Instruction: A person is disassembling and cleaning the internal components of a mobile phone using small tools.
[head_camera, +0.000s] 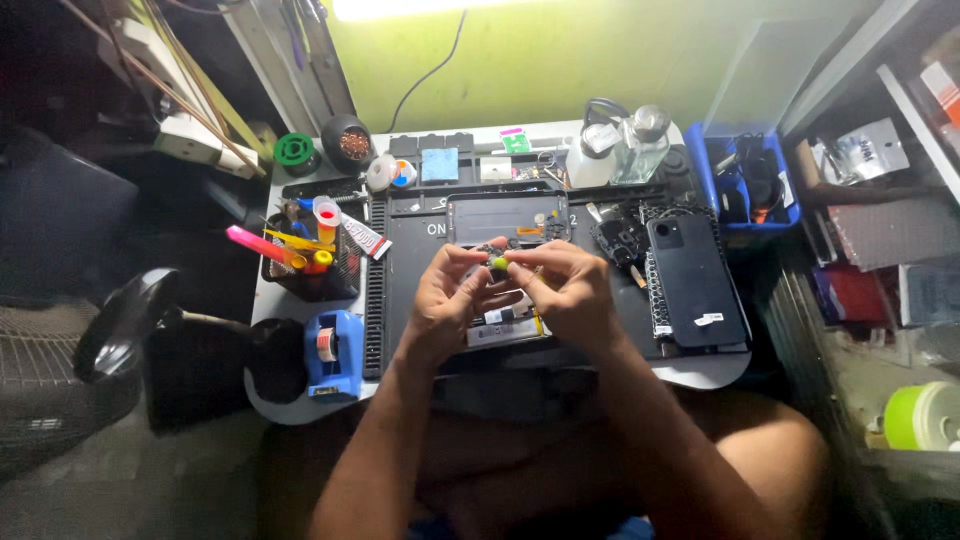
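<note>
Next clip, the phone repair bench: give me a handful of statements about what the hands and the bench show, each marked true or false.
1. Both hands meet above the black work mat. True.
2. The left hand and right hand pinch a small yellow-green piece between their fingers. True.
3. The blue tape dispenser sits right of the hands. False: it sits to their left, at the table's near corner.
4. The black phone back lies under the left hand. False: it lies right of both hands, untouched.
5. A clear glass bottle stands at the table's far side. True.
</note>
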